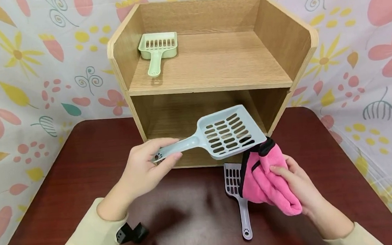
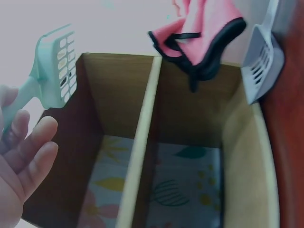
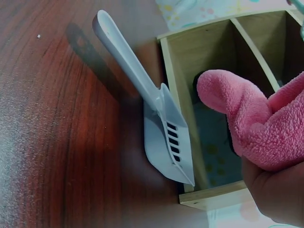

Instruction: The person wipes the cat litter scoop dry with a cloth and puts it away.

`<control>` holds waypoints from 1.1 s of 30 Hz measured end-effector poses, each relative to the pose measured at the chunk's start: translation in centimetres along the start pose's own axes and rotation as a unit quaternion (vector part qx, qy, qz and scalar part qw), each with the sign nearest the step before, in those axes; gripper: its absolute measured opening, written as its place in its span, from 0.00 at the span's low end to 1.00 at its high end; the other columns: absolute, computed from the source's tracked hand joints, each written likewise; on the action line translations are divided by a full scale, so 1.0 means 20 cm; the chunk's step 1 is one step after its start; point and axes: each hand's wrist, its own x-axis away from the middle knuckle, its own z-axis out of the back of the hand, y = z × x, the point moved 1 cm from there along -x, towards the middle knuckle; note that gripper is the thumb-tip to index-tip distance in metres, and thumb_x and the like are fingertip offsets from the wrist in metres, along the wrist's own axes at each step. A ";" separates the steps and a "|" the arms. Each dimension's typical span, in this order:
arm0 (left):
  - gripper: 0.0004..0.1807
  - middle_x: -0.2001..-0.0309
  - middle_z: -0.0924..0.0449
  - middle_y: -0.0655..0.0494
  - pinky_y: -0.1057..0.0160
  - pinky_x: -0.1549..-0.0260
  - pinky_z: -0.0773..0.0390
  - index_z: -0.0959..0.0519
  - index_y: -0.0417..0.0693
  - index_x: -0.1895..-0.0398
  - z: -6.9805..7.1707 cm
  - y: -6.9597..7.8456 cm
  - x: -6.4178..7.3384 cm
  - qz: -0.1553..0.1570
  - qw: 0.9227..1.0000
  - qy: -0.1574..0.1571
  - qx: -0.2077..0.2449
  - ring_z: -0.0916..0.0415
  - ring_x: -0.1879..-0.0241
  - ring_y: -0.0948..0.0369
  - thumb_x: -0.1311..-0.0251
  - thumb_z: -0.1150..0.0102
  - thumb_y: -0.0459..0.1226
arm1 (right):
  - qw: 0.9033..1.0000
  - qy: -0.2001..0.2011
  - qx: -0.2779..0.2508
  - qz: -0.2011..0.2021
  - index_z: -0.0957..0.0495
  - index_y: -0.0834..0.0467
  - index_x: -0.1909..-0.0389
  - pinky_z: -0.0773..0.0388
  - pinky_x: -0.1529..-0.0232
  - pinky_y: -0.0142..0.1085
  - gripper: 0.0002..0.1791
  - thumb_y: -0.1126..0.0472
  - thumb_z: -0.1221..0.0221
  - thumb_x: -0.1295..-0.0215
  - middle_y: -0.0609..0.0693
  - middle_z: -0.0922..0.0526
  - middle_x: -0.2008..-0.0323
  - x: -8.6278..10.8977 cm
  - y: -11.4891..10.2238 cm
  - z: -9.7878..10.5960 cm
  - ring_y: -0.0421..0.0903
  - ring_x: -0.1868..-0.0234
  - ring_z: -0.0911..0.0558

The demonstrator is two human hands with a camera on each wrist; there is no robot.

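Note:
My left hand (image 1: 147, 165) pinches the handle end of a light blue litter scoop (image 1: 229, 130), raised in front of the wooden shelf with its slotted pan toward the right. A bunched pink cloth (image 1: 269, 178) with black edging is gripped in my right hand (image 1: 301, 185). The cloth's upper edge overlaps the scoop's corner in the head view. Below, a pale lavender litter scoop (image 1: 245, 215) lies on the table, its pan partly covered by the cloth from above; the right wrist view shows this lavender scoop (image 3: 168, 137) beside the shelf's front edge.
A two-level wooden shelf (image 1: 210, 87) stands at the back of the dark red table (image 1: 66, 196). On its top level, at the left, sits a light green litter scoop (image 1: 156, 50), handle forward. Behind hangs a flower-patterned curtain (image 1: 22, 95).

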 end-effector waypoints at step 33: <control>0.13 0.80 0.19 0.48 0.61 0.78 0.29 0.19 0.37 0.77 0.04 0.10 -0.39 -0.020 0.956 0.238 -0.171 0.25 0.80 0.56 0.60 0.26 0.37 | 0.999 -0.031 -0.023 0.009 0.35 0.47 0.50 0.21 0.62 0.29 0.10 0.62 0.53 0.28 0.40 0.20 0.64 0.00 0.04 -0.02 0.36 0.63 0.19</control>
